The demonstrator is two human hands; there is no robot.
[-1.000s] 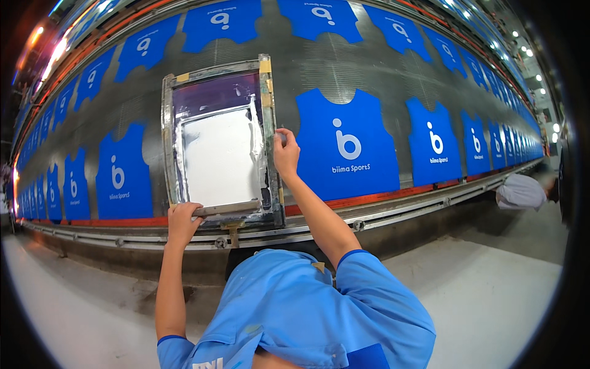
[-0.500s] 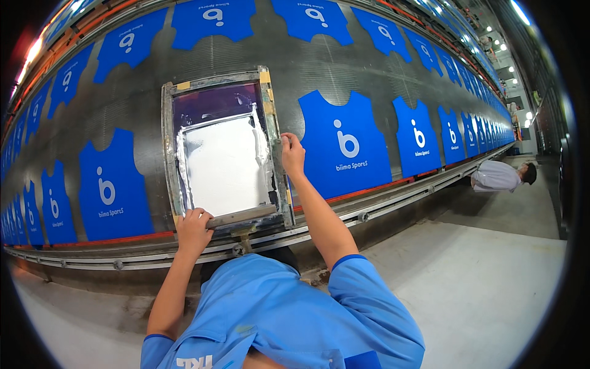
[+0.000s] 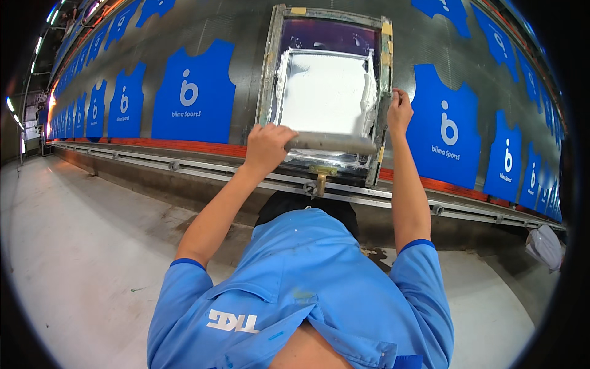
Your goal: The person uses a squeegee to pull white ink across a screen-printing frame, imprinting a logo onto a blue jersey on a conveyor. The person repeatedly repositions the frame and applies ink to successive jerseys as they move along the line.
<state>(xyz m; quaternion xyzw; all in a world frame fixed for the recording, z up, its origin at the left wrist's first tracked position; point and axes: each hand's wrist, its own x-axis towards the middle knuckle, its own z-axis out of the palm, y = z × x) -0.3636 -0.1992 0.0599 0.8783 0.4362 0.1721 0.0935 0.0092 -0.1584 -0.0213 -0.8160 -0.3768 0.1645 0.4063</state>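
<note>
A printing screen [image 3: 386,67] with a worn, taped frame lies on the dark printing table in front of me. White ink [image 3: 326,92] covers most of its mesh, and a purple band shows at the far end. My left hand [image 3: 268,147] is closed around the left end of a long squeegee [image 3: 338,144], which lies crosswise over the near part of the screen and is slightly blurred. At the frame's right side, my right hand [image 3: 399,114] has its fingers pinched on the edge. A brass-coloured clamp [image 3: 321,177] sits at the frame's near end.
Blue sleeveless shirt pieces with white prints lie in rows, one left [image 3: 200,92] and one right [image 3: 445,123] of the screen. A metal rail [image 3: 258,183] runs along the table's near edge. Part of another person's pale clothing [image 3: 545,248] shows at the far right.
My view has turned, so the screen sits farther right in it. The left hand now wraps round the squeegee's end, and the squeegee sits farther from the frame's near edge.
</note>
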